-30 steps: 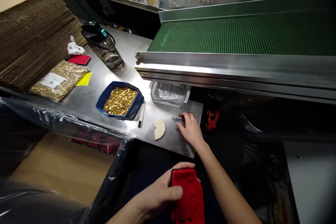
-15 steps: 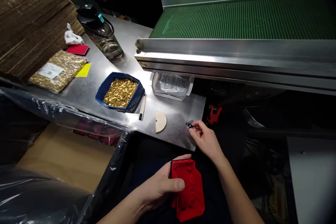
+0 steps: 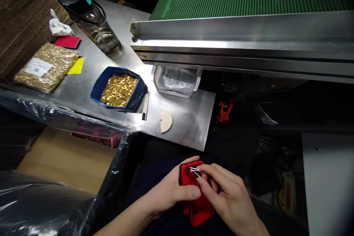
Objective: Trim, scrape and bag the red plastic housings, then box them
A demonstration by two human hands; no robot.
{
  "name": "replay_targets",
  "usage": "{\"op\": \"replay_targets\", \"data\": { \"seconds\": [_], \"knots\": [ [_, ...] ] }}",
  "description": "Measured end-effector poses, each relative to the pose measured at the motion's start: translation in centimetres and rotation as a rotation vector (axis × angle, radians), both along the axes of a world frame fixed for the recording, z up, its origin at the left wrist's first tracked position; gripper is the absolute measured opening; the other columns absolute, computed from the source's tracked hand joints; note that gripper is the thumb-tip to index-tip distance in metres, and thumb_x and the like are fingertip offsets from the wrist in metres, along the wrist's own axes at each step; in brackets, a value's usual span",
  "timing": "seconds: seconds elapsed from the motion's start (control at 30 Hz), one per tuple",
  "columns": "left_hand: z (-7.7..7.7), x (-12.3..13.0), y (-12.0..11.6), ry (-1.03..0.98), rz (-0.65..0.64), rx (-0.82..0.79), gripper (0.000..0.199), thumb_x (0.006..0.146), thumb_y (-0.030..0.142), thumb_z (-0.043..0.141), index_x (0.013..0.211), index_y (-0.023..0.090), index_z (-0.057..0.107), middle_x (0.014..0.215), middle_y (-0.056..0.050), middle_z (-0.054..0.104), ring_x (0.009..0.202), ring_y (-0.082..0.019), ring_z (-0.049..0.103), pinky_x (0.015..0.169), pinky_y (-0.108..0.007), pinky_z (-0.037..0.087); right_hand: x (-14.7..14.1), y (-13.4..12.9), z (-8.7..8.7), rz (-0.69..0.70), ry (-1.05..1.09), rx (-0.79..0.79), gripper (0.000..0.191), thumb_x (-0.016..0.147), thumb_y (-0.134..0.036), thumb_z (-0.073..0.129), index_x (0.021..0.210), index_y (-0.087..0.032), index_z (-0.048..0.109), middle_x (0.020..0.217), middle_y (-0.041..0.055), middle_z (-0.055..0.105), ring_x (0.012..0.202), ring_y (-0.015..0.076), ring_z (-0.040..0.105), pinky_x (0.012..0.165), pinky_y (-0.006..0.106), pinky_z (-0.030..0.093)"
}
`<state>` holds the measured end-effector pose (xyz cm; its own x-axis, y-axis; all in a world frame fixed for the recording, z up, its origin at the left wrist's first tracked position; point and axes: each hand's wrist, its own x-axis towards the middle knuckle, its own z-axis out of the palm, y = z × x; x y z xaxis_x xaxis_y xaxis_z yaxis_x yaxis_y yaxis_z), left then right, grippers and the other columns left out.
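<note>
My left hand (image 3: 177,188) grips a red plastic shell (image 3: 197,204) with a black edge, its thumb pressed over the near side. Small dark spots or holes show in the shell's hollow face. My right hand (image 3: 228,193) pinches a small pair of metal tweezers (image 3: 195,170), whose tips are at the shell's upper end. Whether the tips hold a small part, I cannot make out. The right fingers hide much of the shell's right side. Beyond the hands, on the metal table (image 3: 188,121), lies a pale half-round disc (image 3: 166,121).
A blue tray (image 3: 96,94) of small brass-coloured pieces stands beside a white-and-black stick (image 3: 145,106). Behind are a bagged batch of similar pieces (image 3: 55,62), a water bottle (image 3: 96,29) and a green conveyor (image 3: 235,0). A plastic-lined box (image 3: 66,166) is at left.
My right hand has come from above the table's corner down to the red shell, bringing the tweezers to it. My left hand keeps its hold. The view has tilted slightly downward.
</note>
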<state>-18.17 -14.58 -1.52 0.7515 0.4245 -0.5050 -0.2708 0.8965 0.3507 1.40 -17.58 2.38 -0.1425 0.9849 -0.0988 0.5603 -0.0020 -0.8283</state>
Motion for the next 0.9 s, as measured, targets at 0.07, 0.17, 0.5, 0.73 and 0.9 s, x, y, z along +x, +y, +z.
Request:
{"op": "replay_targets", "data": {
  "seconds": [0.07, 0.17, 0.5, 0.73, 0.9],
  "knots": [
    [0.2, 0.1, 0.0, -0.002, 0.011, 0.011, 0.093, 0.075, 0.034, 0.093, 0.151, 0.025, 0.041, 0.128, -0.010, 0.065, 0.124, -0.033, 0.063, 0.116, -0.056, 0.038, -0.1, 0.1, 0.0, 0.006, -0.031, 0.028, 0.018, 0.097, -0.028, 0.066, 0.115, -0.026, 0.069, 0.076, -0.0032, 0.066, 0.060, 0.0104, 0.059, 0.057, 0.025, 0.048],
    [0.8, 0.3, 0.1, 0.022, 0.014, 0.017, 0.094, 0.073, 0.035, 0.095, 0.150, 0.024, 0.041, 0.121, -0.007, 0.066, 0.120, -0.030, 0.065, 0.115, -0.054, 0.039, -0.3, 0.2, 0.1, 0.012, -0.057, 0.057, 0.016, 0.097, -0.027, 0.066, 0.113, -0.026, 0.069, 0.076, -0.0034, 0.066, 0.061, 0.0106, 0.060, 0.057, 0.025, 0.048],
    [0.9, 0.0, 0.3, 0.081, -0.032, -0.019, 0.101, 0.073, 0.047, 0.092, 0.154, 0.022, 0.036, 0.149, -0.016, 0.057, 0.134, -0.034, 0.056, 0.116, -0.051, 0.039, 1.5, 0.4, 0.4, 0.123, 0.036, 0.111, 0.028, 0.098, -0.016, 0.064, 0.125, -0.025, 0.062, 0.099, 0.0016, 0.075, 0.085, 0.0135, 0.071, 0.075, 0.026, 0.057],
    [1.2, -0.1, 0.8, 0.060, -0.097, -0.023, 0.098, 0.074, 0.057, 0.087, 0.152, 0.020, 0.040, 0.141, -0.016, 0.063, 0.129, -0.035, 0.060, 0.112, -0.049, 0.041, 2.5, 1.4, 0.9, 0.343, -0.219, 0.296, 0.035, 0.097, -0.013, 0.064, 0.132, -0.017, 0.057, 0.110, 0.0081, 0.076, 0.094, 0.0193, 0.072, 0.081, 0.034, 0.060],
    [1.3, -0.1, 0.9, 0.069, -0.124, 0.021, 0.094, 0.076, 0.056, 0.086, 0.152, 0.023, 0.042, 0.148, -0.015, 0.059, 0.136, -0.037, 0.054, 0.116, -0.052, 0.038, 2.0, 1.9, 1.0, 0.327, -0.225, 0.381, 0.030, 0.098, -0.012, 0.063, 0.128, -0.012, 0.062, 0.108, 0.0089, 0.077, 0.093, 0.0191, 0.073, 0.082, 0.033, 0.061]
  ]
}}
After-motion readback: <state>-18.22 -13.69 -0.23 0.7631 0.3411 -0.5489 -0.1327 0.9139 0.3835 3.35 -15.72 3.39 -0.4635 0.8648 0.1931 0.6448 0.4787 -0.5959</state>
